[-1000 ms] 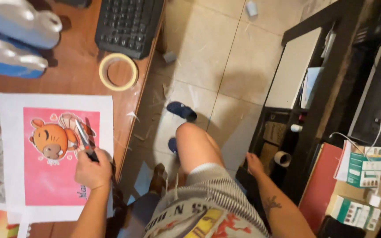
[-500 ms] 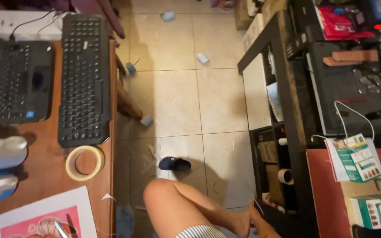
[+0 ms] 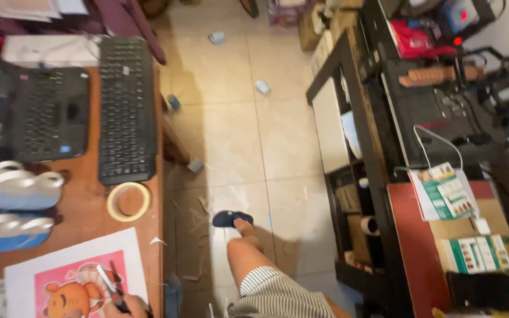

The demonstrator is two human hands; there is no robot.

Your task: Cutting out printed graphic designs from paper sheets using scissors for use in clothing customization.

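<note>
My left hand (image 3: 126,307) shows only partly at the bottom edge, closed around a dark marker pen (image 3: 106,281). The pen's tip rests on a pink picture of an orange cartoon animal (image 3: 69,291), printed on a white sheet (image 3: 98,244) on the wooden desk (image 3: 86,200). My right hand is out of view. My bare leg in striped shorts (image 3: 272,288) sticks out to the right of the desk, the foot in a dark blue slipper (image 3: 231,218).
A roll of tape (image 3: 128,201), a black keyboard (image 3: 126,112), a laptop (image 3: 39,115) and white and blue jugs (image 3: 13,191) sit on the desk. Paper scraps litter the tiled floor (image 3: 237,135). A black shelf unit (image 3: 357,159) and a red table with boxes (image 3: 472,254) stand at right.
The view has swung upward and away: the picture and my left hand slid to the bottom edge, my right arm dropped out of sight, and the laptop and far floor came into view.
</note>
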